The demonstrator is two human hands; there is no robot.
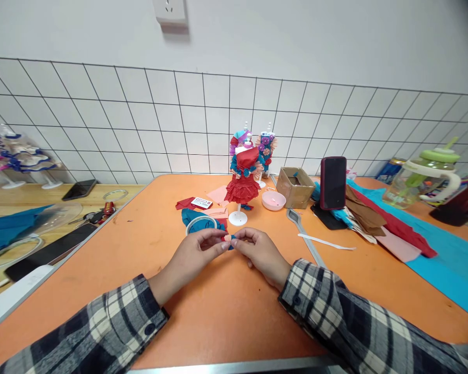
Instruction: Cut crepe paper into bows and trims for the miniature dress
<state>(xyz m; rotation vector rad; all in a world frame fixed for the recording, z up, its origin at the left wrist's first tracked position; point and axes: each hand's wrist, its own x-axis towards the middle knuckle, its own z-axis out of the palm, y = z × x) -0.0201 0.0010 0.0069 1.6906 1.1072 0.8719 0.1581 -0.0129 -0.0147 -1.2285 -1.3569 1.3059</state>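
Between my fingertips is a small crepe-paper piece point(228, 238) in red, peach and blue, perhaps a flower. My left hand point(193, 255) pinches its left side, and my right hand point(262, 253) pinches the blue right side. Both hands are above the orange table, and the fingers hide much of the piece. Just behind them lie teal crepe paper point(195, 220) and a roll of tape point(201, 220). Beyond stands a miniature dress form in a red ruffled paper dress point(242, 189) on a round white base point(237, 217).
A pink bowl point(273, 201), a cardboard box point(295, 188) and silver scissors or tweezers point(304, 231) are on the right. A phone point(333, 183) stands upright near stacked crepe paper point(398, 239). A lidded cup point(421, 179) is far right. A white strip point(327, 242) lies nearby.
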